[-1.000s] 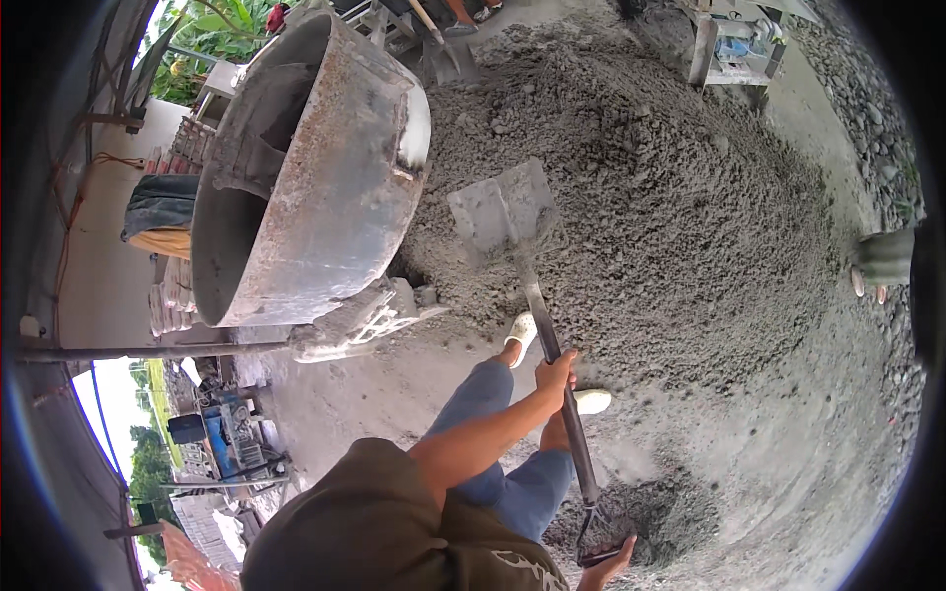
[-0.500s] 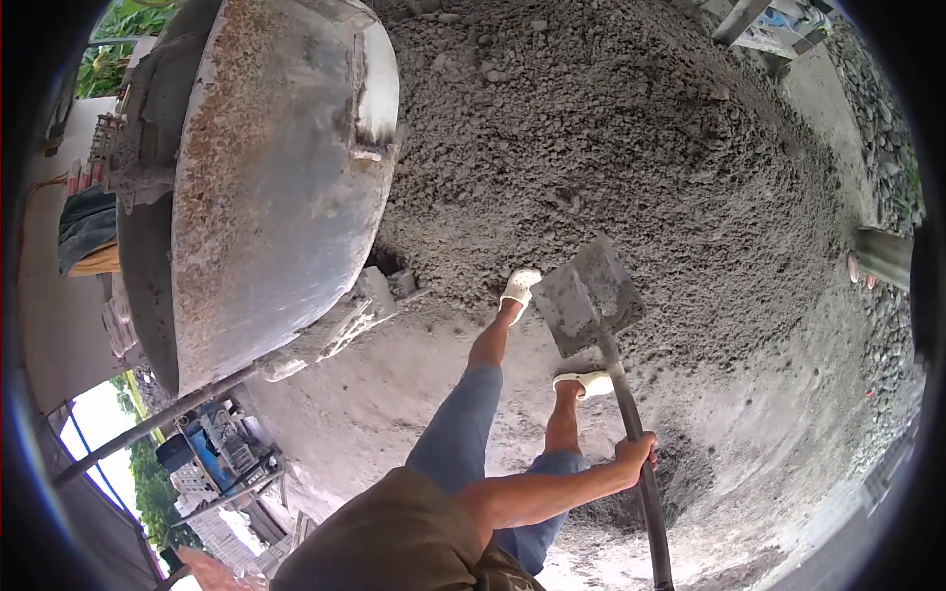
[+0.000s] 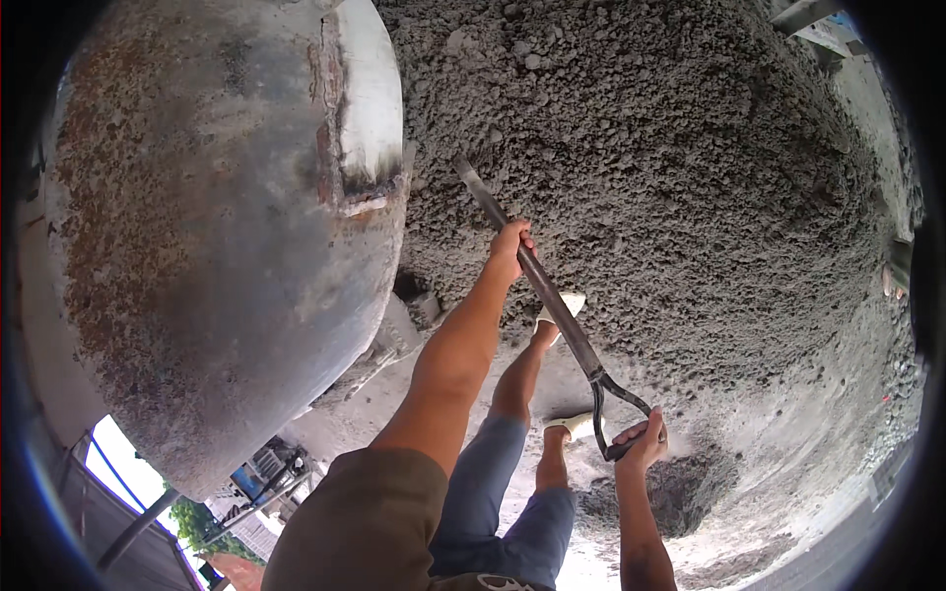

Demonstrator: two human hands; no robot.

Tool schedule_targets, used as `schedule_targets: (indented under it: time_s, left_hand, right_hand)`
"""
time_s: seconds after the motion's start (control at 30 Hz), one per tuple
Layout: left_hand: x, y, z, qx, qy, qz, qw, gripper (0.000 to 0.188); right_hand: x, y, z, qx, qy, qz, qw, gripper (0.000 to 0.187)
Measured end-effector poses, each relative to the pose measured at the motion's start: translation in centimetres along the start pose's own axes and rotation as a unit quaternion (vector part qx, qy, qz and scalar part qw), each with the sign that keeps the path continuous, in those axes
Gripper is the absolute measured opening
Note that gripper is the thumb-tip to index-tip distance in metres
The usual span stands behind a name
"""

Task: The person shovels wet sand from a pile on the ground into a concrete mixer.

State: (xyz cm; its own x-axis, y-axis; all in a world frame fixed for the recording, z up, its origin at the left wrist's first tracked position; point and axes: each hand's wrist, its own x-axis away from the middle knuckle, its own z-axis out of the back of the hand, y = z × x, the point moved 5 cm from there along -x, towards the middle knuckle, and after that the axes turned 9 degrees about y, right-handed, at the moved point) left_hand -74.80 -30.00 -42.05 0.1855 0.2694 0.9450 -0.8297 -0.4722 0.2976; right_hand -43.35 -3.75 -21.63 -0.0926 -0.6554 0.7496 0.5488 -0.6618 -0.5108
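I hold a shovel slantwise in front of me, its shaft running from lower right to upper left. My left hand is closed around the upper part of the shaft, its arm stretched forward. At the near end, my right hand grips the crossbar of the forked metal handle. The far end of the shaft reaches the heap of grey sand-like material; the blade does not show and looks sunk in it.
A big rusty metal drum bulges close on the left. My feet, in white clogs, stand at the heap's near edge. Pale ground with a dark patch lies at lower right. A pole crosses the lower left.
The shovel has swung forward and left, and its blade, seen before, is now out of sight at the heap. My right hand has come into view. The drum appears larger and nearer.
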Motion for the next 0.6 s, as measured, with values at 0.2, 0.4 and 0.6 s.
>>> schedule_targets:
  time_s: [0.2,0.4,0.6]
  left_hand:
    - [-1.7,-4.7,-2.4,-0.063,0.034,-0.003,0.997,0.014]
    - [-1.1,-6.6,0.9,-0.112,0.085,-0.002,0.990,0.015]
    - [6.5,-15.4,1.4,-0.158,0.062,0.003,0.985,0.014]
  right_hand:
    - [-6.7,3.7,1.8,-0.003,0.038,0.011,0.999,0.049]
    - [-6.1,6.4,6.0,-0.021,0.013,-0.005,1.000,0.049]
    - [-3.8,7.2,18.5,-0.019,0.058,-0.012,0.998,0.047]
